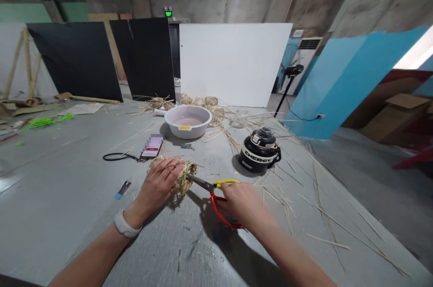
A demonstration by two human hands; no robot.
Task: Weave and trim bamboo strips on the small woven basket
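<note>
My left hand [163, 178] is wrapped over a small woven bamboo basket [186, 178] that lies on its side on the grey table, with an open end facing right. In my right hand [241, 201] are scissors [219, 215] with one red and one yellow handle. Their blades point left and reach the basket's open rim. Whether the blade tips are parted is hard to see. Just behind my left hand lies a phone [153, 146] with a black strap. A nail clipper [123, 189] with a blue end rests left of my left wrist.
A white basin [188, 121] of water stands behind the basket, with several woven pieces [216, 114] beyond it. A black bottle [259, 150] is at the right. Loose bamboo strips [333, 221] cover the right side. Another small clipper [187, 146] lies before the basin.
</note>
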